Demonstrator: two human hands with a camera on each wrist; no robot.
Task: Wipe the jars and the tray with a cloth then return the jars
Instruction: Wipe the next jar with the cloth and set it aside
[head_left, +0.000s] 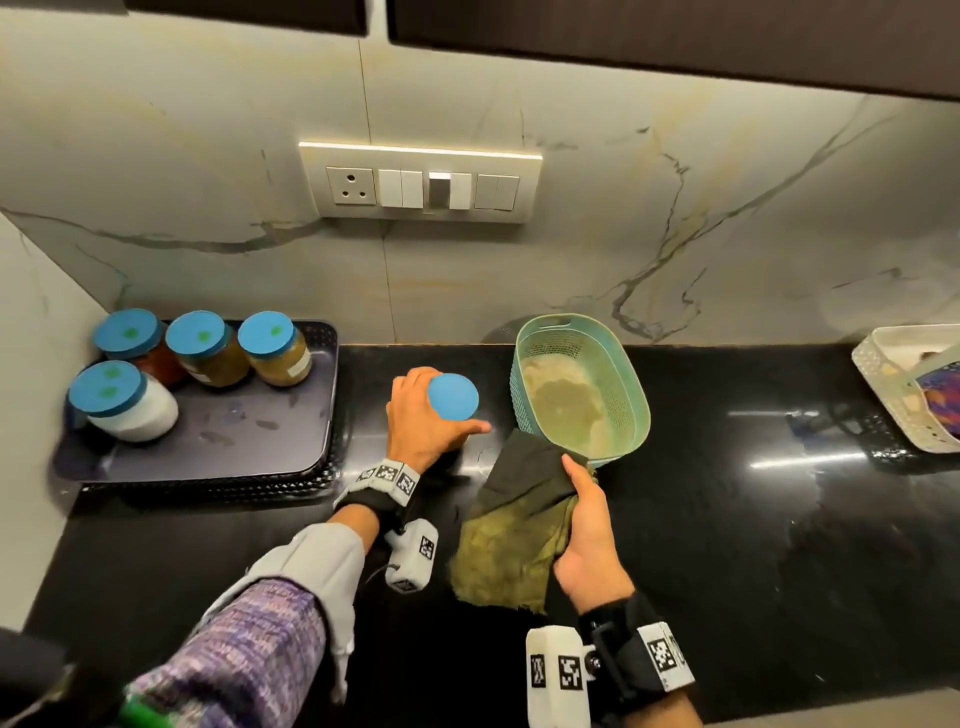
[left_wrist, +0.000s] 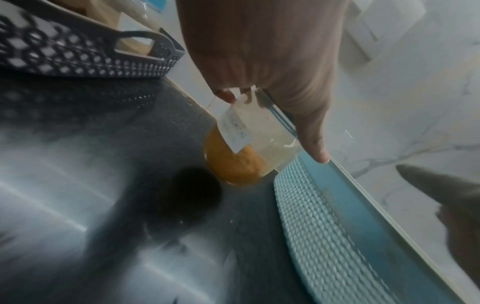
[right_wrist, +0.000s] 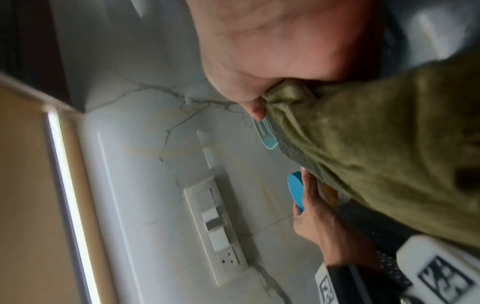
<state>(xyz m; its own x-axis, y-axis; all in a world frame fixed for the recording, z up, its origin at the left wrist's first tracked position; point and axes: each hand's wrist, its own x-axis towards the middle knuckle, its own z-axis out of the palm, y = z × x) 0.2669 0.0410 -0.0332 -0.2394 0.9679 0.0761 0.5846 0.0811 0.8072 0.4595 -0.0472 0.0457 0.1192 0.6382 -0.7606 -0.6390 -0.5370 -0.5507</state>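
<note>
My left hand (head_left: 426, 415) grips a glass jar (left_wrist: 241, 152) with a blue lid (head_left: 453, 396) and orange contents, held just above the black counter (head_left: 727, 519) between tray and basket. The left wrist view shows the fingers (left_wrist: 306, 123) curled round the jar near its lid. My right hand (head_left: 587, 540) holds an olive-green cloth (head_left: 514, 540) that hangs down to the counter; the cloth (right_wrist: 376, 154) fills the right wrist view. The dark tray (head_left: 218, 441) at the left carries several blue-lidded jars (head_left: 208, 348), among them one with white contents (head_left: 130, 402).
A teal perforated basket (head_left: 631, 384) stands tilted against the marble wall just right of the held jar. A white basket (head_left: 883, 374) with items sits at the far right. A switch panel (head_left: 421, 182) is on the wall.
</note>
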